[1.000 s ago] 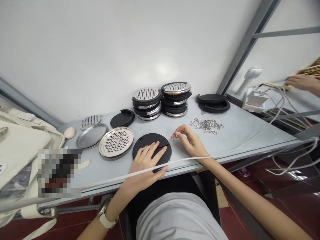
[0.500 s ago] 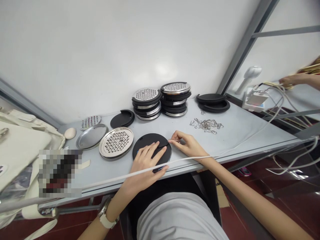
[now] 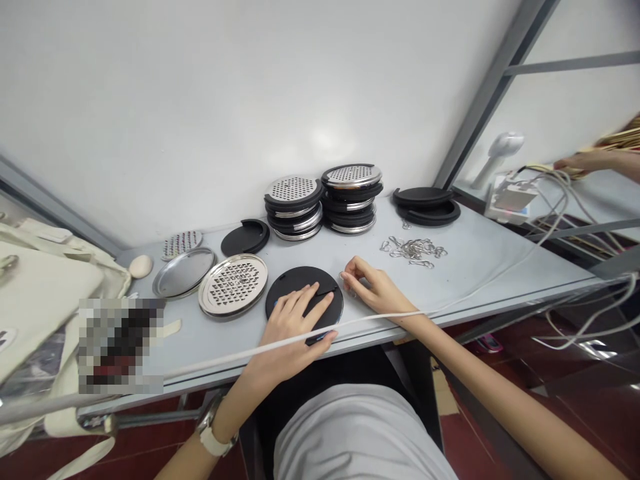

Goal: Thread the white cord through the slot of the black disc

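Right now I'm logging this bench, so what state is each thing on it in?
black disc: flat on table, pressed by left hand.
right hand: pinching a small metal clip at the disc's edge.
perforated metal plate: lying flat, loose.
plain metal tray: lying flat.
assembled graters: two stacks.
spare clips: loose heap.

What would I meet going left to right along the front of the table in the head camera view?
Plain metal dish → holed metal disc → black disc under the left hand → right hand → pile of metal clips.
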`<state>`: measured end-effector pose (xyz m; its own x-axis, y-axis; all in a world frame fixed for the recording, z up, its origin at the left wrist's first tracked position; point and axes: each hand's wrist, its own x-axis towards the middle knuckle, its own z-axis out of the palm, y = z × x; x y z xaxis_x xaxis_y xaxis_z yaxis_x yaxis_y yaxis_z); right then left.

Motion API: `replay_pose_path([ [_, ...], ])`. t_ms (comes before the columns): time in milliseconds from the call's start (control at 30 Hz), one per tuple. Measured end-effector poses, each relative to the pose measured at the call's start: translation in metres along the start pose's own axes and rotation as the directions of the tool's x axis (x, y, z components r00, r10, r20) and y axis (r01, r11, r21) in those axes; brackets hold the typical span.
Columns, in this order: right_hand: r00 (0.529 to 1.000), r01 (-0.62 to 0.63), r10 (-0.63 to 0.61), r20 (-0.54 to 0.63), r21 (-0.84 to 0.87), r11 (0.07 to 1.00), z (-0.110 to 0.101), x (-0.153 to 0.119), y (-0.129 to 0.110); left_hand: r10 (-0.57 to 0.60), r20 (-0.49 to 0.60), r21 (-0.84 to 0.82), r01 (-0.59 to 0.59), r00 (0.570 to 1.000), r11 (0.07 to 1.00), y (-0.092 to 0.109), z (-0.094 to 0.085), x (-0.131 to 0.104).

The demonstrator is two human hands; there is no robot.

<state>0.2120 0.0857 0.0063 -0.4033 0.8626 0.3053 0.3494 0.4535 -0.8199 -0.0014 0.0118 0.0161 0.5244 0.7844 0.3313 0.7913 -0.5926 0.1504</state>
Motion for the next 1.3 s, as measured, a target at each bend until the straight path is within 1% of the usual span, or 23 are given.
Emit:
replay_pose_path([
  [133,0.998,-0.023,0.023,0.051,0.004,1.0,0.0005,0.0,0.0014,-0.002,0.003,-0.003,0.002,1.0,1.0,-0.0001,-0.0003,0.0001],
  [333,0.999,-0.029,0.029,0.037,-0.016,0.999,0.0009,-0.0002,0.0032,-0.008,0.019,0.001,0.008,1.0,1.0,-0.0004,0.0003,0.0],
  [533,0.998,-0.01,0.011,0.068,-0.013,1.0,0.0002,-0.0003,0.0032,-0.012,0.034,0.014,0.011,0.999,1.0,-0.0006,0.0007,-0.0001],
  [867,1.0,-0.002,0.004,0.03,-0.052,0.999,-0.0004,-0.0003,0.0029,-0.013,0.037,0.008,0.013,0.999,1.0,-0.0009,0.001,-0.0003],
  [1000,1.0,0.031,-0.031,0.005,-0.049,0.998,0.0008,0.0001,0.006,-0.012,0.035,0.006,0.011,0.999,1.0,-0.0006,0.0006,0.0002],
  [1100,0.998,0.054,-0.055,-0.013,-0.016,0.998,0.0012,0.0003,0.0077,-0.013,0.033,0.003,0.012,0.999,1.0,-0.0003,0.0005,0.0009],
  [1167,0.998,0.057,-0.057,-0.011,-0.011,0.998,0.0008,0.0005,0.007,-0.013,0.035,0.003,0.013,0.999,1.0,-0.0004,0.0006,0.0011],
  [1300,0.998,0.063,-0.062,0.008,-0.065,0.996,-0.0007,0.0014,0.003,-0.019,0.044,0.013,0.018,0.999,1.0,-0.0009,0.0013,0.001],
])
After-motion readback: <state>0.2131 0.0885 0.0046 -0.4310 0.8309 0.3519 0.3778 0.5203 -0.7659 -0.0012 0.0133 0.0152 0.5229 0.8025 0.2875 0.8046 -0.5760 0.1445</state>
